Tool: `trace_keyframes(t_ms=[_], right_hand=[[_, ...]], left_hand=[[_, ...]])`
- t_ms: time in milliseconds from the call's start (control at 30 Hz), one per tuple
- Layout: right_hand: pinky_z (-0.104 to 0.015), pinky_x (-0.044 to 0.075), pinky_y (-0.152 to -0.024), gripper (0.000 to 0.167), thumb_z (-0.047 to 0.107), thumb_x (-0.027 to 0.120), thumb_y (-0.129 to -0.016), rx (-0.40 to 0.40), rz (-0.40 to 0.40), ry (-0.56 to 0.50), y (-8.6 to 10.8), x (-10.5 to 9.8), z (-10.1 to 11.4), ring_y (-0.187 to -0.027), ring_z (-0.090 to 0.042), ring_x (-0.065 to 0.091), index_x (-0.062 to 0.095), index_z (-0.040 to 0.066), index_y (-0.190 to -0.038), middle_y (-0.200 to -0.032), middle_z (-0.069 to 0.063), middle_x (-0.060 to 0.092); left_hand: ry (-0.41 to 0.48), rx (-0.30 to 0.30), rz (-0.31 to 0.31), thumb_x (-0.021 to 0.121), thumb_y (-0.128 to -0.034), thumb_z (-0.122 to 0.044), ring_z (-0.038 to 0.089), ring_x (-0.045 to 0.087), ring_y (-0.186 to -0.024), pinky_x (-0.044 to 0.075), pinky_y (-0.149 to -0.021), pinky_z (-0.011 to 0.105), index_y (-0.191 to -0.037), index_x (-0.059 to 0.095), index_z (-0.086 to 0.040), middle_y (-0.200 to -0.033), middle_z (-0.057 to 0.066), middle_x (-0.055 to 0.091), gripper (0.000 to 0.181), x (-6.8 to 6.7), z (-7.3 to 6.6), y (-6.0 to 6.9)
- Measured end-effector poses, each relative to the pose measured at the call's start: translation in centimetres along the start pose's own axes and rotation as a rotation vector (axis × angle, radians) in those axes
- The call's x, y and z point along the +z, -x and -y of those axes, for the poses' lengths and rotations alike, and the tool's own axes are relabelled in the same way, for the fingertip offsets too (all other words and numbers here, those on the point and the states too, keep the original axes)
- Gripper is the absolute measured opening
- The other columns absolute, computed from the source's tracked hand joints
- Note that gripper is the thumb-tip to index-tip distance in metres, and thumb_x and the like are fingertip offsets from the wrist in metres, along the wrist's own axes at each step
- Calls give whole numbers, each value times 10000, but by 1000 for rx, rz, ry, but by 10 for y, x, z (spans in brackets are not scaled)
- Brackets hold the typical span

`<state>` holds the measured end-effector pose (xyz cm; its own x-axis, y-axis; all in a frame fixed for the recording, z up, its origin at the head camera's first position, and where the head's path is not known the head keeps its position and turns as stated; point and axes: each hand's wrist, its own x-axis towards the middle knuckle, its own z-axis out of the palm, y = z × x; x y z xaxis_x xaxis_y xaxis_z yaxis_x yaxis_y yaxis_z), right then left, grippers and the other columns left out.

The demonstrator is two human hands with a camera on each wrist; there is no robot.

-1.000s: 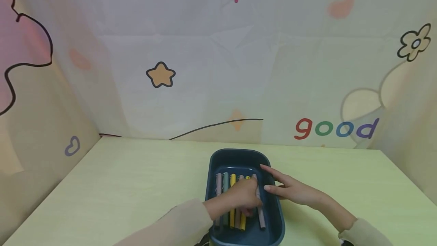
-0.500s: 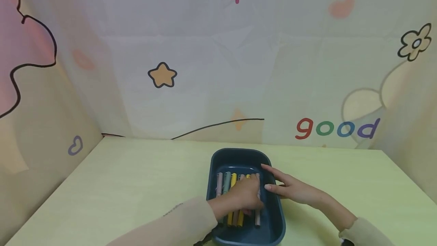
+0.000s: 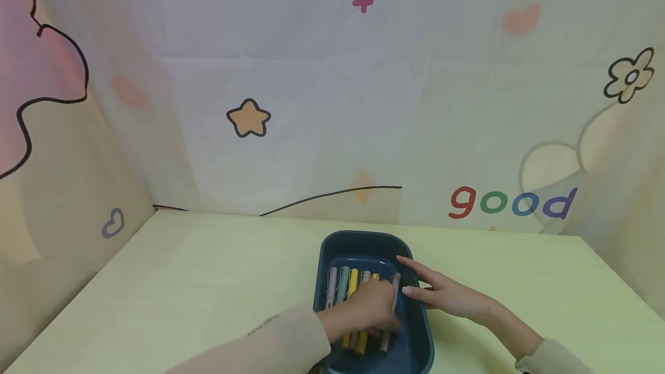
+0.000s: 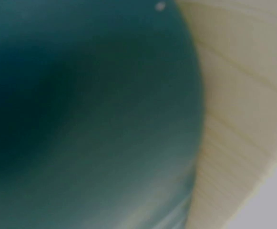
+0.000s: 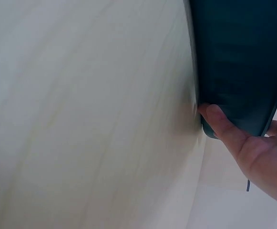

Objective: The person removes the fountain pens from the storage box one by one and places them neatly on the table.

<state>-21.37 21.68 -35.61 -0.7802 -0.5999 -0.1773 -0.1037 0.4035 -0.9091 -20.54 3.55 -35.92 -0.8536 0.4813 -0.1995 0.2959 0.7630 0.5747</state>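
A dark blue-green box (image 3: 366, 241) stands on the table with several pens lying side by side in it. My left hand (image 3: 370, 305) reaches into it over the pens, fingers bent down, and pinches the rightmost pale lilac pen (image 3: 396, 288), which lies slanted; the fingertips are mostly hidden. Left of that hand lie a lilac pen (image 3: 331, 284), a green pen (image 3: 342, 284) and a yellow pen (image 3: 353, 281). My right hand (image 3: 457, 298) holds the box's right wall, some fingers over the rim and others outside. In the right wrist view that hand (image 5: 260, 155) grips the box (image 5: 243, 62).
The pale yellow-green table (image 3: 223, 270) extends on both sides of the box. A printed cloth backdrop (image 3: 312, 74) rises behind and at the sides. The left wrist view is filled by the blurred box surface (image 4: 128, 119) close up.
The rightmost lilac pen has swung round: its near end moved left and its far end moved right, with my left hand on it. My right hand stays on the box wall.
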Motion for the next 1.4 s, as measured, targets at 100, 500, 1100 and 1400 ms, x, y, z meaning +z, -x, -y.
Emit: trace_keyframes(t_ms=[100, 500, 1100, 1400], right_hand=[[-533, 375, -943, 670, 280, 466, -951, 8, -7, 10, 1, 1, 0, -1294, -468, 220, 79, 94, -1465, -1467, -289, 35], [-523, 371, -954, 659, 291, 429, -966, 31, 1, -12, 7, -4, -3, -1315, -468, 147, 37, 139, -1473, -1478, -268, -29], [-520, 369, -956, 684, 272, 485, -943, 26, -27, -58, 8, 2, -3, -1315, -496, 80, 70, 152, -1474, -1460, -306, 21], [-514, 391, -934, 702, 272, 509, -931, 19, -49, -59, 5, 2, -4, -1306, -502, 116, 83, 138, -1472, -1459, -308, 44]], left_hand=[[10, -10, -4, 746, -725, -148, 112, 542, -369, 511, -788, 294, -631, 613, -43, -483, 23, 549, 194, 0, -1, 2], [276, -43, 21, 696, -745, -20, 209, 607, -466, 502, -436, 267, -980, 592, 62, -663, 100, 569, 269, -17, 3, 10], [516, 32, -116, 709, -749, -30, 185, 619, -557, 530, -480, 335, -1233, 510, 23, -762, 79, 560, 526, -48, 24, 32], [537, 72, -225, 691, -774, -57, 147, 593, -600, 534, -500, 306, -1266, 481, 17, -822, 94, 550, 540, -67, 43, 42]])
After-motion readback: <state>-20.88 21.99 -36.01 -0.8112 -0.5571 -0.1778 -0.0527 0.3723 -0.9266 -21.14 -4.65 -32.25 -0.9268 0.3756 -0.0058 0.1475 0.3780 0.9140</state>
